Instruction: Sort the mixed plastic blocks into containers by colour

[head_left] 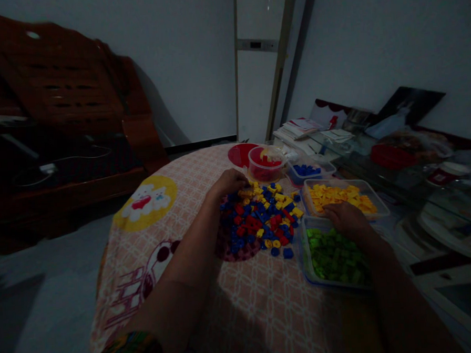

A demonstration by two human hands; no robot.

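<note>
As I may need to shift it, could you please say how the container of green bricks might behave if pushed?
The clear container looks wide and low, so it probably won't tip. The jumbled green bricks inside may shift and add weight. The patterned cloth might ruck.

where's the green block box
Head view, right side: the green block box is nearer the camera than the yellow blocks, partly behind the right forearm.

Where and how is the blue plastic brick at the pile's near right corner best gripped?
Probably its left and right sides, approached from the wearer's side: the blue brick looks blocky, with patterned tablecloth before it and the red, yellow and blue pile behind.
</note>
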